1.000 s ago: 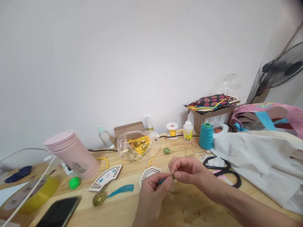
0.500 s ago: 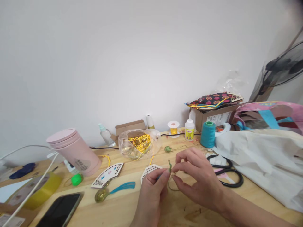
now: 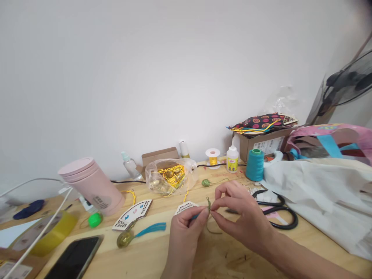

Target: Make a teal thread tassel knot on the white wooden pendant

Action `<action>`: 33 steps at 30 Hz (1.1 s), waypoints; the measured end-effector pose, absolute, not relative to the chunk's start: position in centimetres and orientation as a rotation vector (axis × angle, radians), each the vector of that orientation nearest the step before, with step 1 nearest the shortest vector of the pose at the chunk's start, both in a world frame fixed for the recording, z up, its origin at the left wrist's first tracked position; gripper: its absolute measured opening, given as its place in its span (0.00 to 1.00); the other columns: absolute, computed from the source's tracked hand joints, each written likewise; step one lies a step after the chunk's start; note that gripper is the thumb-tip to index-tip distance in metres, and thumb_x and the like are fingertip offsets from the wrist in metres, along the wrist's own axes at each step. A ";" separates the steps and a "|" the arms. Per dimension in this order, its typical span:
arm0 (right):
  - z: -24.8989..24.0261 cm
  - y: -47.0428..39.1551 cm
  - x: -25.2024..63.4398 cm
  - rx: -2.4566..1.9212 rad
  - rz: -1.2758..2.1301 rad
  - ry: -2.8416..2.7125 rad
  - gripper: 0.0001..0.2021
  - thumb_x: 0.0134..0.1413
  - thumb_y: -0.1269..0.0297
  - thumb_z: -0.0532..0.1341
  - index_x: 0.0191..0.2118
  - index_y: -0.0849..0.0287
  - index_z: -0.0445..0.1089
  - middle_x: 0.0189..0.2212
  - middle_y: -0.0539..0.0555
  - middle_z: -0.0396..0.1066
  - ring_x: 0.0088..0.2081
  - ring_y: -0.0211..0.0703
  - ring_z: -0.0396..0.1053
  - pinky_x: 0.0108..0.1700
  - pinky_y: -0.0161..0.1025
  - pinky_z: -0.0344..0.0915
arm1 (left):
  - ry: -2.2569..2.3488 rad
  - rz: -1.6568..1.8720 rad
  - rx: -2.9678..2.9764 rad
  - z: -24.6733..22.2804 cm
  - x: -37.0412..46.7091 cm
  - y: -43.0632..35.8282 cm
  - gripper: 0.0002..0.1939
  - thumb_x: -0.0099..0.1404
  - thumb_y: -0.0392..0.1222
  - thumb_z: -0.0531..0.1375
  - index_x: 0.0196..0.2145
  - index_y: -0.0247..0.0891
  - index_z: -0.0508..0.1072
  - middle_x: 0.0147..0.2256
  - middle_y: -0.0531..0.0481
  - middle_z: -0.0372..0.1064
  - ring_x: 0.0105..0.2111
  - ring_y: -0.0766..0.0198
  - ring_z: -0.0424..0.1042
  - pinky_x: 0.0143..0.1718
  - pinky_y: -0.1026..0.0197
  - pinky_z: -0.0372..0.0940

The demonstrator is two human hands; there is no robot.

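Between thumb and finger, my left hand (image 3: 187,228) pinches a green looped cord (image 3: 208,202), whose loop stands up above the fingertips. A bit of blue shows behind the left fingers. My right hand (image 3: 238,207) is closed at the same cord, its thumb and index fingertip pressed together just right of the left thumb. A thin cord end (image 3: 214,232) hangs below the fingertips. Behind the hands lie a white lattice ornament (image 3: 186,207), partly covered, and a small green cord ball (image 3: 206,183).
Left are a fan-shaped ornament (image 3: 132,215), blue tassel (image 3: 151,229), phone (image 3: 75,257), pink cup (image 3: 93,186) and tape roll (image 3: 55,232). Behind stand a bag of yellow cord (image 3: 171,176), glue bottle (image 3: 232,159) and teal thread spool (image 3: 255,166). Black-handled scissors (image 3: 287,217) lie right.
My right hand has moved slightly left, and its fingertips have closed in on the cord beside my left thumb. The hanging cord end has shifted and shows more clearly.
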State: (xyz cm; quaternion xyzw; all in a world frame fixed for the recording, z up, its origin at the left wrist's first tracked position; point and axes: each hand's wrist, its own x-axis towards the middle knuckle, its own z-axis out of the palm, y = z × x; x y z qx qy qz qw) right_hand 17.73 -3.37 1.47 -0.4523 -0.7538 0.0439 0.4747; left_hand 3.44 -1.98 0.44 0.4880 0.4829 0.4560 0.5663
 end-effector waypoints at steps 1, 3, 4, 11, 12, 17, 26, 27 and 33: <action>1.5 -3.3 17.7 -1.116 0.152 -1.831 0.04 0.43 0.73 0.59 0.26 0.57 0.69 0.28 0.51 0.63 0.32 0.40 0.60 0.33 0.38 0.56 | 1.153 1.080 1.166 0.4 3.4 -2.0 0.12 0.44 0.47 0.64 0.24 0.35 0.76 0.13 0.59 0.54 0.16 0.74 0.47 0.17 0.68 0.45; 1.5 -3.3 17.7 -1.134 0.234 -1.809 0.05 0.43 0.73 0.59 0.25 0.57 0.69 0.28 0.51 0.63 0.33 0.40 0.61 0.34 0.38 0.57 | 1.169 1.105 1.216 0.4 3.3 -1.9 0.11 0.44 0.46 0.64 0.23 0.36 0.76 0.16 0.56 0.62 0.18 0.72 0.53 0.19 0.68 0.50; 1.5 -3.3 17.7 -1.141 0.264 -1.802 0.05 0.42 0.74 0.59 0.25 0.57 0.69 0.28 0.51 0.63 0.33 0.40 0.61 0.34 0.38 0.57 | 1.165 1.114 1.246 0.4 3.3 -1.9 0.10 0.44 0.46 0.64 0.23 0.36 0.76 0.18 0.54 0.65 0.20 0.71 0.57 0.21 0.68 0.53; 1.7 -3.2 17.9 -1.142 0.292 -1.802 0.05 0.40 0.75 0.58 0.22 0.58 0.67 0.26 0.50 0.62 0.31 0.39 0.61 0.33 0.36 0.57 | 1.198 1.085 1.334 0.2 3.4 -1.8 0.10 0.45 0.47 0.63 0.23 0.37 0.77 0.21 0.51 0.69 0.23 0.68 0.60 0.23 0.68 0.55; 1.7 -3.2 18.0 -1.136 0.282 -1.813 0.05 0.40 0.75 0.58 0.22 0.58 0.67 0.26 0.50 0.62 0.31 0.39 0.61 0.32 0.36 0.57 | 1.199 1.070 1.327 0.1 3.4 -1.8 0.10 0.45 0.47 0.63 0.23 0.37 0.77 0.21 0.51 0.68 0.22 0.68 0.59 0.23 0.68 0.55; 2.0 -3.0 18.6 -1.093 0.208 -1.927 0.06 0.37 0.77 0.57 0.24 0.58 0.66 0.27 0.50 0.62 0.31 0.39 0.60 0.32 0.35 0.56 | 1.199 0.976 1.319 0.1 3.4 -1.7 0.14 0.45 0.49 0.63 0.24 0.35 0.77 0.15 0.56 0.57 0.17 0.73 0.48 0.18 0.68 0.45; 2.0 -2.4 19.2 -1.061 0.540 -1.928 0.07 0.38 0.78 0.57 0.22 0.59 0.66 0.26 0.49 0.62 0.31 0.37 0.62 0.33 0.34 0.59 | 1.199 0.919 1.268 0.2 3.4 -1.9 0.14 0.45 0.49 0.63 0.23 0.34 0.75 0.17 0.55 0.58 0.20 0.70 0.52 0.21 0.67 0.48; 2.1 -2.4 19.2 -1.067 0.599 -1.908 0.07 0.39 0.78 0.57 0.22 0.59 0.66 0.26 0.49 0.63 0.30 0.36 0.62 0.33 0.34 0.59 | 1.186 0.915 1.233 0.1 3.4 -1.9 0.14 0.45 0.49 0.63 0.23 0.34 0.75 0.16 0.56 0.57 0.19 0.71 0.51 0.21 0.67 0.47; 2.0 -2.7 18.9 -1.102 0.703 -1.858 0.05 0.41 0.75 0.59 0.23 0.59 0.69 0.27 0.49 0.63 0.31 0.36 0.63 0.34 0.34 0.60 | 1.139 0.944 1.075 -0.1 3.3 -2.0 0.13 0.44 0.49 0.64 0.21 0.35 0.73 0.13 0.61 0.48 0.16 0.74 0.42 0.17 0.67 0.38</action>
